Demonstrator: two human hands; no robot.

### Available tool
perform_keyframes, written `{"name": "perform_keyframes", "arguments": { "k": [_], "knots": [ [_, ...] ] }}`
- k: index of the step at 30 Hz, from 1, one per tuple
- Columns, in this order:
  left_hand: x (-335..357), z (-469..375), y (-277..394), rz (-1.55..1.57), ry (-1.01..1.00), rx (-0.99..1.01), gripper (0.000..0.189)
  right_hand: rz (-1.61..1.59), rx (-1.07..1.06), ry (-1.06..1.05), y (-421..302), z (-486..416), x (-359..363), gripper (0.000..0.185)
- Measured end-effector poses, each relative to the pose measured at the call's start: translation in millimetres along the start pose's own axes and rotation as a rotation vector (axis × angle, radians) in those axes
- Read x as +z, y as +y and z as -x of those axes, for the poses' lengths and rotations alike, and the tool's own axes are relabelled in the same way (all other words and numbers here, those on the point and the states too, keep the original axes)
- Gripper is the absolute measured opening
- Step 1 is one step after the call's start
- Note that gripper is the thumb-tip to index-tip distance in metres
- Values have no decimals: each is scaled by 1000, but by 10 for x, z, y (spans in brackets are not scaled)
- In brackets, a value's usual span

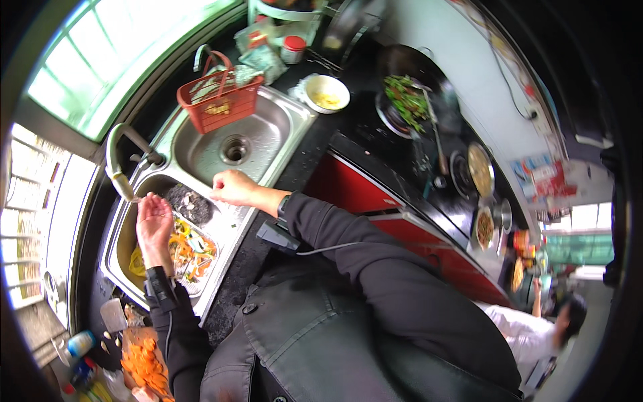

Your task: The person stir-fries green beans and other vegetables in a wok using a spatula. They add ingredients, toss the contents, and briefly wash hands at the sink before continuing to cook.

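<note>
My left hand (153,221), palm up and holding nothing, is just below the spout tip of the curved faucet (120,151). Its fingers are stretched out over the left bowl of the steel double sink (286,108). In that bowl lie a dark scouring mesh (193,206) and a strainer basket of vegetable peelings (191,246). My right hand (235,188) is over the divider between the two bowls, its fingers curled in and nothing visible in them. A drain (235,149) shows in the right bowl.
A red plastic basket (221,103) sits on the sink's far rim. Nearby stands a white bowl (327,94). Cooked greens fill a wok (409,100) on the stove. Sliced carrots (145,364) lie on a board at lower left. A person in white (522,326) is at far right.
</note>
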State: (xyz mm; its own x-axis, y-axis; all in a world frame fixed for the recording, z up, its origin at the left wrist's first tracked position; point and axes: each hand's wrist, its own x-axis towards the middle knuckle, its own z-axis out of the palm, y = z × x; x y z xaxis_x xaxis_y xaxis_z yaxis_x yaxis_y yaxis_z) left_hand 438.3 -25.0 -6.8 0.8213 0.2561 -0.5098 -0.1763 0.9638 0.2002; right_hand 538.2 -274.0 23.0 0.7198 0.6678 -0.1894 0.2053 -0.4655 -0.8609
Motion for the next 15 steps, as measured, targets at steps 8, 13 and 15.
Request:
{"name": "perform_keyframes", "arguments": {
  "k": [8, 13, 15],
  "knots": [
    [206, -92, 351, -100, -76, -130, 26, -231, 184, -122, -30, 598, 114, 18],
    [247, 14, 404, -366, 188, -147, 29, -469, 217, -50, 157, 712, 56, 15],
    [250, -5, 436, -427, 248, -64, 31, -445, 176, -13, 218, 689, 56, 18]
  ]
}}
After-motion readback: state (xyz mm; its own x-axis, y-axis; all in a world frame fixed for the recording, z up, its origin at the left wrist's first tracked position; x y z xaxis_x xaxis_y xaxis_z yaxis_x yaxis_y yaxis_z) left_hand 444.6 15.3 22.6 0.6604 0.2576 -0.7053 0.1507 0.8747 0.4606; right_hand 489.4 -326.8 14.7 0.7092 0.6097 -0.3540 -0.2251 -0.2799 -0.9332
